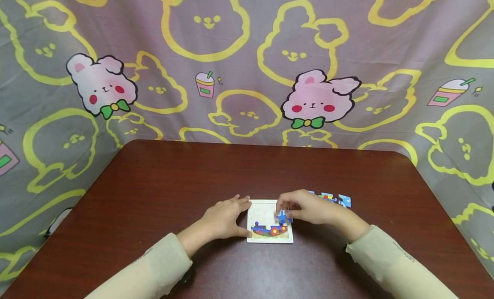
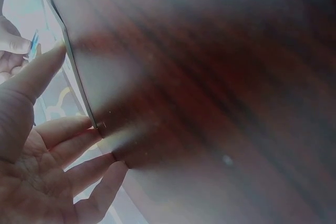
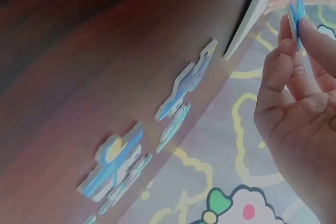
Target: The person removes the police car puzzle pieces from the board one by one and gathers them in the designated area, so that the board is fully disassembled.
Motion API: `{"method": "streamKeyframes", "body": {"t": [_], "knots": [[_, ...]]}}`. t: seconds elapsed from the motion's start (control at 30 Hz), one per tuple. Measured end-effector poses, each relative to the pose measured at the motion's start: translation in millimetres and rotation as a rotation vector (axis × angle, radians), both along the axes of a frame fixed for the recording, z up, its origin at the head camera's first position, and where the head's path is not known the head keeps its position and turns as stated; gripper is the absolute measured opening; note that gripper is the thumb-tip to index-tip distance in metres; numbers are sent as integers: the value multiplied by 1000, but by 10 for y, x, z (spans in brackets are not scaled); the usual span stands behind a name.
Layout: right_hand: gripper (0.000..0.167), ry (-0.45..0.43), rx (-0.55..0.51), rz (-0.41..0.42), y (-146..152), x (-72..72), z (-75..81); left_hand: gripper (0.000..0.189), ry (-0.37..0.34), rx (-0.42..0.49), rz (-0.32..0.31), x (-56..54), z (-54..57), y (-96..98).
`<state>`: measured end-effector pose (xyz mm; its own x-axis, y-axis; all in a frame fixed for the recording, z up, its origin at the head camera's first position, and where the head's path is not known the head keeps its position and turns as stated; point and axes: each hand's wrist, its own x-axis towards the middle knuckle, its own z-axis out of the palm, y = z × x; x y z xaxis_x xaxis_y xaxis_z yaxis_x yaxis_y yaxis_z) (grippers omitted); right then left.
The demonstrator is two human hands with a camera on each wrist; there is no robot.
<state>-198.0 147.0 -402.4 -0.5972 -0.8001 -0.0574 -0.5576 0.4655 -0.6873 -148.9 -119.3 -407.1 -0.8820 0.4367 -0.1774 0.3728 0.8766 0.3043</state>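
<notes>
A jigsaw puzzle tray (image 1: 270,241) with a pale raised rim lies on the table. Pieces showing a dark, boat-like shape fill its lower part, while the upper part is bare. My left hand (image 1: 221,219) rests at the tray's left side, thumb near the lower corner and fingers spread by the upper one. Over the tray's right side, my right hand (image 1: 314,209) pinches a blue puzzle piece (image 1: 283,217) between thumb and fingers. From the right wrist, that piece (image 3: 297,22) appears nearly edge-on, raised off the table.
Several loose puzzle pieces (image 1: 345,200) lie beyond the right forearm, partly hidden by it. The right wrist view shows these blue pieces (image 3: 118,161) spread along the table. Behind the dark red-brown table (image 1: 173,179) hangs a patterned curtain (image 1: 247,76).
</notes>
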Motion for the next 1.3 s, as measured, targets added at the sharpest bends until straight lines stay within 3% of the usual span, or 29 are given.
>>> {"method": "streamKeyframes", "body": {"t": [0.97,1.3], "knots": [[18,-33,-77,-111,611,109,28,82,-5,1,0,11,10,-1],[18,41,-86,-132,849,127,19,82,-1,12,-1,20,17,2]]}}
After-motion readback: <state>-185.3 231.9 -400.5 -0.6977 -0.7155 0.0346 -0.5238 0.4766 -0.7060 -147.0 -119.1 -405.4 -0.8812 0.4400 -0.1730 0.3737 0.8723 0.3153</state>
